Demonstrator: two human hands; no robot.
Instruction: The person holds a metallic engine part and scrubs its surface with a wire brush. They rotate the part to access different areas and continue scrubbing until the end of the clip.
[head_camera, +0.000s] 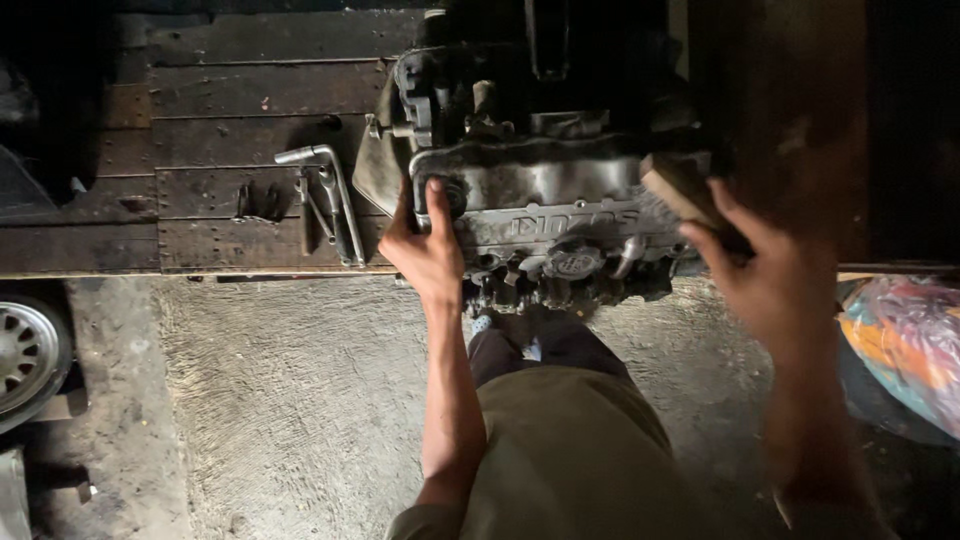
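Illumination is dim and uneven. Soft light falls on the concrete floor (280, 400) and on the top of the engine (540, 190), giving dull highlights on its metal cover. The upper corners and right side sink into near-black shadow. The right hand (770, 270) shows motion blur; the left hand (425, 250) is sharp. Shadow areas carry slight grain.
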